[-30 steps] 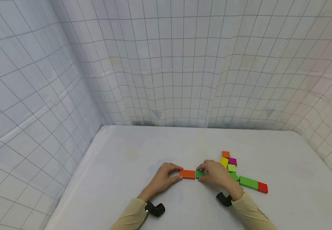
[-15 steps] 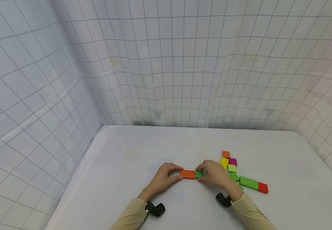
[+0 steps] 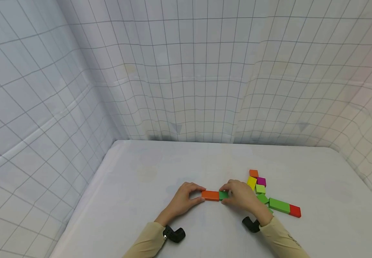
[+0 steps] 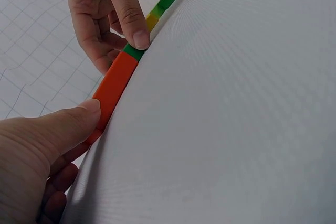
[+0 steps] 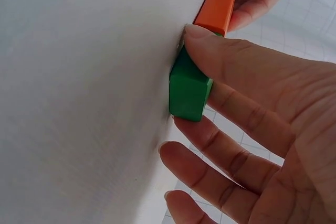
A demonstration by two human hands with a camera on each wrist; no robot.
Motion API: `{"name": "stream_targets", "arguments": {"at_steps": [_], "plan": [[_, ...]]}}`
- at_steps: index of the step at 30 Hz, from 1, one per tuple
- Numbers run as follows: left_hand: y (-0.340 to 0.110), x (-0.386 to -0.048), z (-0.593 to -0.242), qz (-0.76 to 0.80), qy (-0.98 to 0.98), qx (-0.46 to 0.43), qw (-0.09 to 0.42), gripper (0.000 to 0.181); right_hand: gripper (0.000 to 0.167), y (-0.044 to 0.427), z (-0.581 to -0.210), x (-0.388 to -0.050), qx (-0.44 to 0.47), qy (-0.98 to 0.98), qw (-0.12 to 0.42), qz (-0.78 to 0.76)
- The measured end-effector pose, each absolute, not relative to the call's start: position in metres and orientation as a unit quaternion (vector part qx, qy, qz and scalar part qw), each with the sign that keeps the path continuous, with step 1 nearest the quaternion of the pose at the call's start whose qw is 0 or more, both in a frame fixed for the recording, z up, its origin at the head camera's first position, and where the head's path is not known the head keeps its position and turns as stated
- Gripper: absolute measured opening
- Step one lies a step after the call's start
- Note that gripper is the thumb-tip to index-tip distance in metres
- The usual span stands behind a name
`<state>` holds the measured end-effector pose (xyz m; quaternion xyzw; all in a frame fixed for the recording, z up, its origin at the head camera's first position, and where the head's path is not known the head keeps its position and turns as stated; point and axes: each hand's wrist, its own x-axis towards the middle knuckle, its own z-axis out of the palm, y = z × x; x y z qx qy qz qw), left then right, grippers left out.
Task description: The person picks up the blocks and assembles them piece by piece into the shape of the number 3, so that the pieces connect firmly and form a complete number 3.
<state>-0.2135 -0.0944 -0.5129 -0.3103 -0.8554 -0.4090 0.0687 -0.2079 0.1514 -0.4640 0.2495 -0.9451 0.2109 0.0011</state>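
Observation:
An orange block point(image 3: 210, 195), flat and oblong, lies on the white table with my left hand point(image 3: 184, 200) pinching its left end between thumb and fingers. Against its right end sits a dark green block point(image 5: 189, 95), which my right hand point(image 3: 240, 194) pinches between thumb and index finger. The two blocks touch end to end in the head view. In the left wrist view the left thumb presses the near side of the orange block point(image 4: 113, 87). Most of the green block is covered by the right hand in the head view.
Beyond my right hand lies a loose group of blocks: orange point(image 3: 254, 173), yellow point(image 3: 251, 181), magenta point(image 3: 261, 181), lime point(image 3: 260, 189) and green point(image 3: 262, 198). A long green block point(image 3: 279, 205) meets a red one point(image 3: 295, 210). Gridded white cloth point(image 3: 186, 71) hangs behind the table.
My right hand has slid the green block slightly left, closing the small gap to the orange block. Since half a second ago both hands have stayed nearly still.

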Motion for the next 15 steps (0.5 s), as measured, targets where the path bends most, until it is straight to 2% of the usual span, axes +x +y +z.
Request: {"name": "stream_targets", "arguments": {"at_steps": [5, 12, 15], "plan": [[-0.094, -0.213, -0.512, -0.406, -0.856, -0.311, 0.067, 0.03, 0.03, 0.151, -0.465, -0.207, 0.243, -0.947, -0.005, 0.21], [-0.094, -0.213, -0.512, -0.405, -0.859, -0.307, 0.061, 0.03, 0.046, 0.158, -0.464, -0.21, 0.245, -0.945, -0.012, 0.215], [-0.095, -0.213, -0.512, -0.404, -0.859, -0.309, 0.063, 0.03, 0.044, 0.165, -0.463, -0.213, 0.239, -0.943, -0.015, 0.231]]}}
